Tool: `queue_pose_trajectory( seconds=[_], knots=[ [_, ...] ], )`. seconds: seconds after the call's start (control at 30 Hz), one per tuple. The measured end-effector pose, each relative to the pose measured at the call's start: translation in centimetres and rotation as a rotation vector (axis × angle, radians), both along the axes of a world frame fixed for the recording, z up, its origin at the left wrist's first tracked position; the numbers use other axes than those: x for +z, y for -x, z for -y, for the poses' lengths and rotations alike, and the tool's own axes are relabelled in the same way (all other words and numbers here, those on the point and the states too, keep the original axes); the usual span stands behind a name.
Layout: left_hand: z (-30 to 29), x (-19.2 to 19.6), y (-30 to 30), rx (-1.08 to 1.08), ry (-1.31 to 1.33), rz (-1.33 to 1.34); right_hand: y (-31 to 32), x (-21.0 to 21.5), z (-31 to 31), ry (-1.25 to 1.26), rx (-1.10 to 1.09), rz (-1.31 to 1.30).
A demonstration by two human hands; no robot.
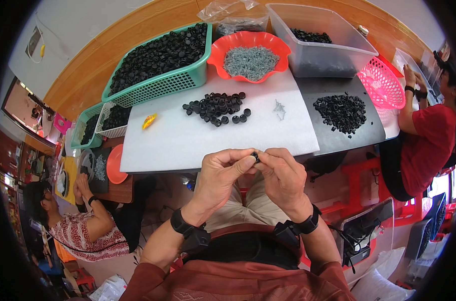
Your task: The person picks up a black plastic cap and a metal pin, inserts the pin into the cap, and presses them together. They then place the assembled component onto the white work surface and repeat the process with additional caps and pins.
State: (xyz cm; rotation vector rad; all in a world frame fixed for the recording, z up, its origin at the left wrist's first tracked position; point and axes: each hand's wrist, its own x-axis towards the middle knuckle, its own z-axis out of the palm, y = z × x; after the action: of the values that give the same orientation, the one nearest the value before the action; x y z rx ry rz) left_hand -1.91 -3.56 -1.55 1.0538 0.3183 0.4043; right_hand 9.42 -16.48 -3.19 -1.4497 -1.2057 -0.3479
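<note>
My left hand [221, 176] and my right hand [282, 176] meet just off the front edge of the white foam-topped table [188, 145]. Between their fingertips they pinch one small black plastic part [256, 156], mostly covered by the fingers. Beyond them, a loose pile of black round caps [220, 106] lies on the white sheet. To its right rests a little group of silver screws [279, 109]. A red wavy-edged bowl [215, 51] full of screws stands at the back. On the right, a heap of small black pieces [340, 113] lies on a dark mat.
A green basket [162, 80] of black caps stands back left, a clear plastic bin [333, 47] back right. A yellow packet [149, 121] lies at left. A pink basket [381, 83] stands at right. Other people sit on the left [95, 220] and right [429, 130].
</note>
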Motion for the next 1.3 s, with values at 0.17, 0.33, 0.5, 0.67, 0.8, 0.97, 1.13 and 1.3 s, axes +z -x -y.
queue_pose_trajectory(
  seconds=[0.17,0.33,0.5,0.67,0.8,0.97,1.13,1.3],
  knots=[
    [0.3,0.0,-0.1,-0.02,-0.015,-0.005,-0.3,-0.1,0.4,0.009,-0.004,-0.009],
    [0.3,-0.1,0.0,-0.046,-0.036,0.023,-0.5,0.2,0.6,0.023,0.021,-0.028],
    [0.2,-0.5,0.2,-0.051,-0.004,-0.007,-0.6,0.2,0.6,0.033,0.034,-0.006],
    [0.5,-0.4,0.1,-0.06,0.049,-0.022,-0.7,0.1,0.5,0.053,0.009,0.073],
    [0.7,0.0,-0.1,-0.045,0.036,-0.007,-0.9,-0.1,0.2,0.031,-0.005,0.126],
    [0.2,-0.1,0.4,-0.029,0.066,-0.003,-0.9,0.8,0.3,0.114,0.03,0.098],
    [0.0,0.3,0.6,-0.053,0.107,0.006,-0.8,1.5,0.5,0.216,0.061,0.109],
    [0.0,0.5,1.0,-0.025,0.048,-0.043,-0.5,1.5,0.4,0.253,0.033,0.151]
  ],
)
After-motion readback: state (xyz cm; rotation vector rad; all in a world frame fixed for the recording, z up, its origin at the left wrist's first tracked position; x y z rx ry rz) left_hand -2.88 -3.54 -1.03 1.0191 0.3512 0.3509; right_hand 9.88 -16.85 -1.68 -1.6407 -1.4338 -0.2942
